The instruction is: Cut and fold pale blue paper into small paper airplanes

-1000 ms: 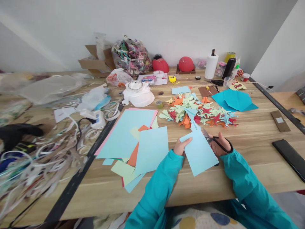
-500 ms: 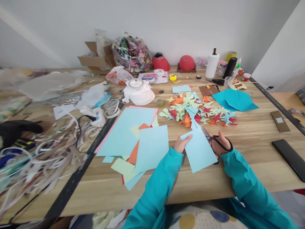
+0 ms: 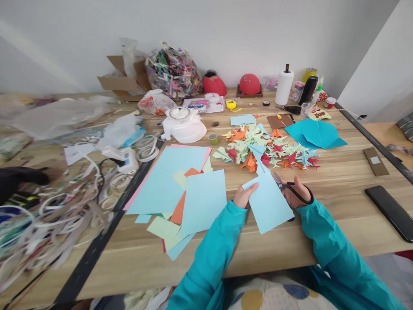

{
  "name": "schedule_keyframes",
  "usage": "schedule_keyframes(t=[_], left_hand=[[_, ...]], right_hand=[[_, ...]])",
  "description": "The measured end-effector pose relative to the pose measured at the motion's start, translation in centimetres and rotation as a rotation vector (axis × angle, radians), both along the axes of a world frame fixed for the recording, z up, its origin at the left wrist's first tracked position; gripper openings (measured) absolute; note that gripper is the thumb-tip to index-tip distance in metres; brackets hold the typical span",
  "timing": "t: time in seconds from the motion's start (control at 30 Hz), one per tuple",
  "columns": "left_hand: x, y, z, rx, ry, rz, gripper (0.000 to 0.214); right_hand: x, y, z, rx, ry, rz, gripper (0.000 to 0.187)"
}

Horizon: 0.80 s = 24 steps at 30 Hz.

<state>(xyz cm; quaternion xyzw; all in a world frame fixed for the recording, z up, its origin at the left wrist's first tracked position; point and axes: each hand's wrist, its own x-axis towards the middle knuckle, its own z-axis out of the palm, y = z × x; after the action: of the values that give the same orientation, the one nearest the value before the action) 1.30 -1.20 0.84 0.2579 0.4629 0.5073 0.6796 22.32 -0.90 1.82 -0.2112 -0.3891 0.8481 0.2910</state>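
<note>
While the left hand (image 3: pixel 245 195) pinches the upper left edge of a pale blue sheet (image 3: pixel 271 207), thumb on top, the right hand (image 3: pixel 295 194) grips black-handled scissors (image 3: pixel 280 185) at the sheet's right side. The hands are apart, each closed on its own thing, with the sheet slanting between them over the near part of the table (image 3: pixel 271 260). The blades point away from the body, beside the sheet's right edge; they are small and partly covered here, so whether they meet the paper is hard to say.

Just beyond the sheet spreads a pile (image 3: pixel 254 148) of folded paper in green, orange, red and blue. Teal paper (image 3: pixel 318 134) lies to its right, overlapping a brown card (image 3: pixel 278 122). Left of the left hand, another blue sheet (image 3: pixel 204 199) rests over coloured scraps (image 3: pixel 164 228) and a larger stack (image 3: pixel 167 178). Off to the right lies a black phone (image 3: pixel 390 213).
</note>
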Motion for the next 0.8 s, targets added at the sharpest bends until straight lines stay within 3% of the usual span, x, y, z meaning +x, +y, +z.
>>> schedule_keyframes(t=[0.1, 0.3, 0.47, 0.6, 0.8], left_hand=[[-0.2, 0.2, -0.6, -0.007, 0.008, -0.008, 0.045], [-0.3, 0.4, -1.6, -0.034, 0.051, 0.012, 0.049], [-0.1, 0.3, -1.1, -0.034, 0.037, 0.085, 0.049], [-0.3, 0.2, -0.5, -0.026, 0.033, 0.103, 0.047], [-0.3, 0.2, -0.2, -0.034, 0.001, 0.094, 0.051]], right_hand=[[0.0, 0.0, 0.0, 0.01, 0.043, 0.015, 0.078], [-0.3, -0.2, 0.2, -0.03, -0.035, -0.086, 0.081], [-0.2, -0.1, 0.8, -0.051, 0.026, -0.091, 0.076], [0.3, 0.2, 1.6, 0.023, 0.049, -0.103, 0.08], [0.6, 0.4, 1.5, 0.052, 0.104, -0.003, 0.079]])
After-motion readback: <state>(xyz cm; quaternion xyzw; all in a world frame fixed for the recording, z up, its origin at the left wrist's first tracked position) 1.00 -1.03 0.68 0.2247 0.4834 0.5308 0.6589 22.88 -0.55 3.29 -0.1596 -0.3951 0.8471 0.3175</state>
